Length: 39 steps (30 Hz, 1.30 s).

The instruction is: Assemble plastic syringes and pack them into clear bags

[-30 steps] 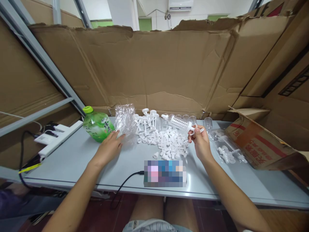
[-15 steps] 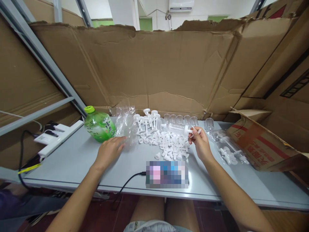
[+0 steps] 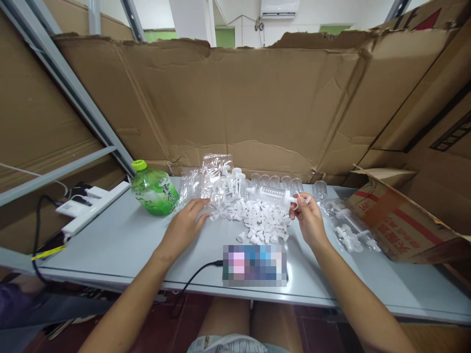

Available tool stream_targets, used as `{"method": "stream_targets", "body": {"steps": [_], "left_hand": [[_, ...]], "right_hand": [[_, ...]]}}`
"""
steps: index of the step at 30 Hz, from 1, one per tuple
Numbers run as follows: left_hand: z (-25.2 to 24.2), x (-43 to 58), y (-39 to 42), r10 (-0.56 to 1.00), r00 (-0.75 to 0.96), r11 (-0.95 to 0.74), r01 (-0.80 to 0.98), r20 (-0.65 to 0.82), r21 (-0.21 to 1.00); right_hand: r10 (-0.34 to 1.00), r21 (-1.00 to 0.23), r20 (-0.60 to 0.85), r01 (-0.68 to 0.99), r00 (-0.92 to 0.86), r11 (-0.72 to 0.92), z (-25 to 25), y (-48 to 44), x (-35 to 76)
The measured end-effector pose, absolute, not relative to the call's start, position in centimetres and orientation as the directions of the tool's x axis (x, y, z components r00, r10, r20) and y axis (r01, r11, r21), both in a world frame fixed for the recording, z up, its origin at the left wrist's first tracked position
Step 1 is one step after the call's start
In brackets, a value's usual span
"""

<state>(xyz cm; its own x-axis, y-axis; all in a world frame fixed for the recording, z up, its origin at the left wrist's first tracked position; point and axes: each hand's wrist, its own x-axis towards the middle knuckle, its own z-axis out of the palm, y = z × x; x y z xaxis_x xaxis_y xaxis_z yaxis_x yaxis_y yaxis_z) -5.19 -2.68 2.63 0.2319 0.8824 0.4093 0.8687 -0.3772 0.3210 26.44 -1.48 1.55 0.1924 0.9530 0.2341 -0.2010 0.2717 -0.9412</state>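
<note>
My right hand (image 3: 308, 219) pinches the end of a clear ribbed syringe-like tube (image 3: 273, 194), holding it level above a pile of small white plastic caps (image 3: 257, 221). My left hand (image 3: 186, 225) is closed on the lower edge of a clear plastic bag (image 3: 210, 180), which stands raised over the white plungers (image 3: 232, 182) behind the pile. A row of clear ribbed tubes (image 3: 279, 181) stands upright along the cardboard at the back.
A green drink bottle (image 3: 154, 188) lies at the left, beside a white power strip (image 3: 86, 210). Bagged finished pieces (image 3: 348, 226) and a cardboard box (image 3: 399, 221) sit at the right. A blurred device with a black cable (image 3: 254, 264) lies near the grey table's (image 3: 110, 245) front edge.
My left hand has moved right with the plastic bag, which now rises over the plungers. The tube in my right hand has dropped from tilted to level.
</note>
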Motion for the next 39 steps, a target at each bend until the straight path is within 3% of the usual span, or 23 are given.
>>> {"method": "stream_targets", "body": {"steps": [5, 11, 16, 19, 23, 28, 32, 35, 39], "left_hand": [[3.0, -3.3, -2.3, 0.883, 0.236, -0.414, 0.797, 0.405, 0.439], [2.1, -2.6, -1.9, 0.917, 0.241, -0.399, 0.548, 0.318, 0.735], [0.0, -3.2, -1.1, 0.956, 0.198, -0.272, 0.329, 0.216, 0.904], [-0.4, -3.8, -1.0, 0.964, 0.158, -0.262, 0.419, 0.214, 0.869], [0.2, -4.4, -1.6, 0.950, 0.210, -0.313, 0.609, 0.232, 0.729], [0.8, -5.0, -2.4, 0.955, 0.206, -0.285, 0.834, 0.214, 0.472], [0.4, -5.5, -2.1, 0.965, 0.189, -0.242, 0.912, 0.182, 0.333], [0.0, -5.7, -1.7, 0.962, 0.209, -0.256, 0.909, 0.174, 0.327], [0.0, -5.9, -1.7, 0.977, 0.150, -0.202, 0.868, 0.149, 0.454]], "right_hand": [[0.954, -0.945, 0.230, -0.187, 0.194, 0.267, 1.8, -1.6, 26.6], [0.961, -0.947, 0.262, -0.166, 0.095, 0.274, 1.6, -1.9, 26.4], [0.956, -0.958, 0.287, 0.006, -0.064, 0.287, 1.2, -2.3, 26.0], [0.953, -0.941, 0.266, 0.178, -0.143, 0.289, 1.1, -2.6, 25.7], [0.952, -0.886, 0.246, 0.355, -0.182, 0.297, 1.0, -2.7, 25.5], [0.942, -0.836, 0.279, 0.434, -0.188, 0.335, 1.0, -2.6, 25.5], [0.946, -0.815, 0.258, 0.483, -0.195, 0.321, 1.3, -2.7, 25.5], [0.949, -0.803, 0.241, 0.507, -0.204, 0.313, 1.5, -2.8, 25.4], [0.949, -0.794, 0.241, 0.521, -0.204, 0.313, 1.6, -2.8, 25.5]]}}
